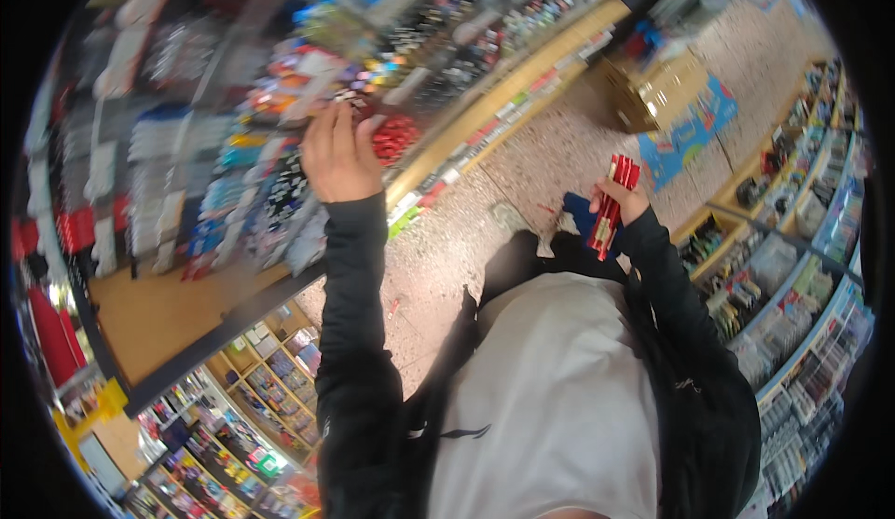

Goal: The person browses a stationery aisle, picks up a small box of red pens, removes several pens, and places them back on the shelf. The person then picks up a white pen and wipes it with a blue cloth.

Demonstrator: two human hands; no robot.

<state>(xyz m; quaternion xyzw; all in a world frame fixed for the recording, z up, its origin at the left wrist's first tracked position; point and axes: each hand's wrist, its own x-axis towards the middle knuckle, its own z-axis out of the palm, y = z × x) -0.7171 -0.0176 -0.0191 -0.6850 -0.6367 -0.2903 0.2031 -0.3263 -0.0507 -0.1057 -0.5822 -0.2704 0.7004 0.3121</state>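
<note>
My left hand point(340, 152) reaches into a shelf compartment, its fingers spread beside a bunch of red-ended stick-like items point(396, 140). Blur hides whether its fingertips touch anything. Lower and to the right, my right hand point(624, 199) grips a bundle of slim red packets point(610, 213), held at a slant in front of my body. A dark blue item point(579, 213) shows behind the bundle; what it is cannot be told. Packaged goods in many colours point(308, 79) fill the compartments around my left hand.
A wooden shelf edge with price tags point(510, 103) runs diagonally past my left hand. On the floor stands a cardboard box point(661, 93) near a blue printed sheet point(689, 134). Stocked shelves point(790, 267) line the right, and more compartments point(273, 386) lie at lower left.
</note>
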